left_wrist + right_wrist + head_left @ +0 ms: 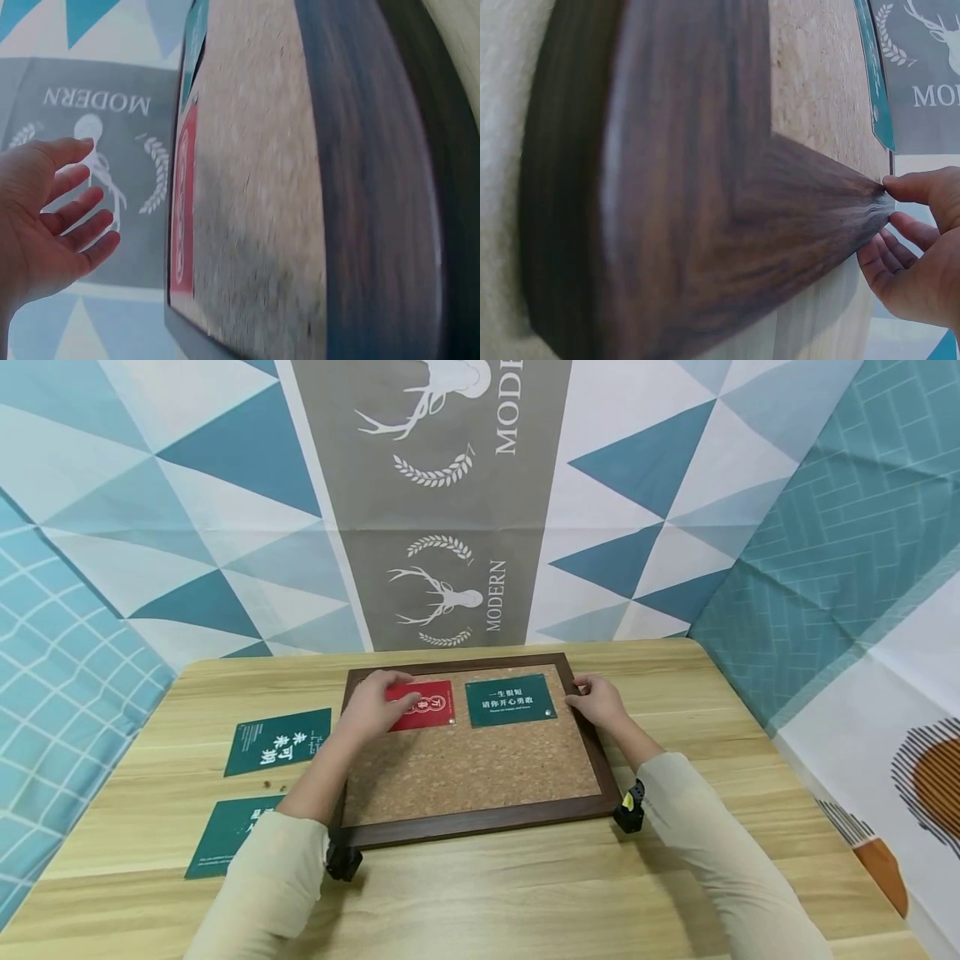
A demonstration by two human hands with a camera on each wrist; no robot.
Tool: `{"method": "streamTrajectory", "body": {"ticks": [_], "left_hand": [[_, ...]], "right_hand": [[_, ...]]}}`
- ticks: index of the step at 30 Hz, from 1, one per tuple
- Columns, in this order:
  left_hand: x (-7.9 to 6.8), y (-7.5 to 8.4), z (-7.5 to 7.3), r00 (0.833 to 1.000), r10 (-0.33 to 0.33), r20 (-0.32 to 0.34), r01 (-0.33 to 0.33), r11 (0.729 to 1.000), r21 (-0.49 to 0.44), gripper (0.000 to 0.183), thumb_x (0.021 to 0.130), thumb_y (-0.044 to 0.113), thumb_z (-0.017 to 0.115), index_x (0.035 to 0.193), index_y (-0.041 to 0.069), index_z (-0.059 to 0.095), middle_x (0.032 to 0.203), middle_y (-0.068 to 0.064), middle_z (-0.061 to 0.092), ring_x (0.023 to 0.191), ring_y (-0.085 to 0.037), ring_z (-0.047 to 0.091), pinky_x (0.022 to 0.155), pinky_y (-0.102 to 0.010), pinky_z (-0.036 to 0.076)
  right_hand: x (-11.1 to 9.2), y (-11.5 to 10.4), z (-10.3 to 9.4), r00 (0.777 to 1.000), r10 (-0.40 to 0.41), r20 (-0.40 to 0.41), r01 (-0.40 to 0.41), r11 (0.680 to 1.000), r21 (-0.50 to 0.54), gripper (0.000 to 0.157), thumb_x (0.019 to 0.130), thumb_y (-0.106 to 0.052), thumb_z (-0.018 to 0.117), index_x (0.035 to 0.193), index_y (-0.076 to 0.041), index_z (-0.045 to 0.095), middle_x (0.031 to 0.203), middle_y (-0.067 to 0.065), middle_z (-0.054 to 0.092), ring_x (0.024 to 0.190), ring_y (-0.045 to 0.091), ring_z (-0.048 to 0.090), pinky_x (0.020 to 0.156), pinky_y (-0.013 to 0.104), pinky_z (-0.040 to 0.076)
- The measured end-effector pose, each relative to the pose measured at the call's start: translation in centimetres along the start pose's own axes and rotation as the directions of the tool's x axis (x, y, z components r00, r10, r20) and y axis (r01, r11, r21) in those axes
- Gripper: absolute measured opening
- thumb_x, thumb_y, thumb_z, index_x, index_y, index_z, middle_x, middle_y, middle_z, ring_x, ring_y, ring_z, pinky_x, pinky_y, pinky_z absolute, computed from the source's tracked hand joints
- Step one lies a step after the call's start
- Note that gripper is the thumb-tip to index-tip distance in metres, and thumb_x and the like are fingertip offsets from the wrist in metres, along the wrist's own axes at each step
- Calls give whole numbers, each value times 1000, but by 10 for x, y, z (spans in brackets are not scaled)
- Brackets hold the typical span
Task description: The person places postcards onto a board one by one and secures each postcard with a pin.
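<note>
A cork board (480, 768) in a dark wooden frame (487, 820) lies on the table. Pinned along its upper part are a red card (427, 714) with gold print and a green card (510, 700) with white writing. My left hand (375, 706) hovers over the red card's left end, fingers loosely bent; the left wrist view shows nothing between them. At the board's right side, my right hand (598, 700) pinches the frame edge, thumb on top and fingers against the outer side. That grip also shows in the right wrist view, where the hand (922, 247) holds the frame's far part.
Left of the board lie two more green cards, an upper one (277, 743) and a lower one (225, 839) partly behind the left sleeve. Small brown bits (267, 785) sit between them. The wooden table (480, 902) ends at a patterned cloth wall (450, 527).
</note>
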State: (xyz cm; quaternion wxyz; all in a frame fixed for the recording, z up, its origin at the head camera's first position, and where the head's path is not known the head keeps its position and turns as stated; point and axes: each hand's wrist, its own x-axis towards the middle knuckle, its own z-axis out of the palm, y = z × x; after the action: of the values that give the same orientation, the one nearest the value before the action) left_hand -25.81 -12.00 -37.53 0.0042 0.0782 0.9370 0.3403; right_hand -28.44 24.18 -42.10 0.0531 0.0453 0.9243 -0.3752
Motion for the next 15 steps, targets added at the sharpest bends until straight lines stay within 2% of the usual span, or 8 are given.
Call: {"method": "streamTrajectory", "body": {"ticks": [7,15], "left_hand": [[-7,-16,-14,1000,-6,-24,5,1000,-10,44,90,27,61,128,5,54,129,-19,52,118,-37,48,97,-52,43],[-19,-31,-33,998,-52,-47,51,998,-33,50,91,31,60,132,4,50,130,-22,52,117,-39,48,96,-52,45]], "right_hand": [[1,2,0,1000,-2,-3,2,1000,1,45,93,-18,57,133,-1,48,121,22,53,109,34,52,86,45,47],[0,1,0,1000,2,11,-3,1000,16,47,94,-19,57,135,-1,45,118,21,53,103,31,52,82,42,47]]}}
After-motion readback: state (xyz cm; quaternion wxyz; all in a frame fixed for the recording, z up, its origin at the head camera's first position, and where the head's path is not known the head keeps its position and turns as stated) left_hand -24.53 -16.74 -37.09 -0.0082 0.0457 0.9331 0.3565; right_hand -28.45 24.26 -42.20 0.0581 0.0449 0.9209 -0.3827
